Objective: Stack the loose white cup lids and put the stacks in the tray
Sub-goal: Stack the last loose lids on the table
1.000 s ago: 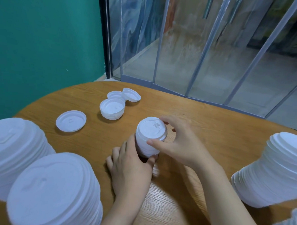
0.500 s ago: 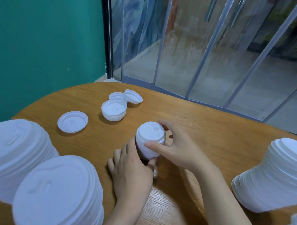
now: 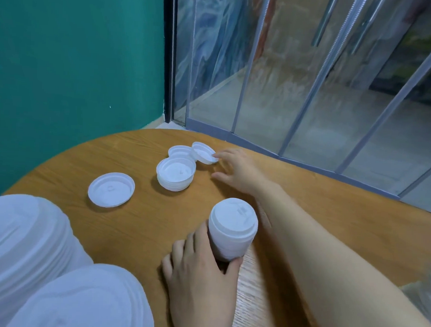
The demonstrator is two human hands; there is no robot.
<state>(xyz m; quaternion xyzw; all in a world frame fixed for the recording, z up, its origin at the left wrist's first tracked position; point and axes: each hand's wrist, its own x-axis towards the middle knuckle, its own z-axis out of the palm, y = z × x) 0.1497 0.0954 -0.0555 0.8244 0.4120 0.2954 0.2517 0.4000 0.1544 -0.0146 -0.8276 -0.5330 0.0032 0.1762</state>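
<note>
A short stack of small white lids (image 3: 232, 229) stands on the round wooden table (image 3: 331, 208), and my left hand (image 3: 202, 269) grips its base with curled fingers and thumb. My right hand (image 3: 236, 169) is stretched to the far side, fingers spread, fingertips touching a tilted loose lid (image 3: 203, 153). That lid leans on another loose lid (image 3: 180, 151). An upturned low stack of lids (image 3: 175, 173) sits beside them. A single wide flat lid (image 3: 111, 189) lies to the left. No tray is visible.
Two tall stacks of wide lids (image 3: 21, 241) (image 3: 85, 301) fill the near left corner. A teal wall (image 3: 73, 65) and glass sliding doors (image 3: 312, 81) stand behind the table. Something clear and blurred shows at the right edge (image 3: 430, 279).
My right hand let go of the held stack and reached out to the tilted lid at the far side. My left hand kept hold of the stack. The camera view tilted down.
</note>
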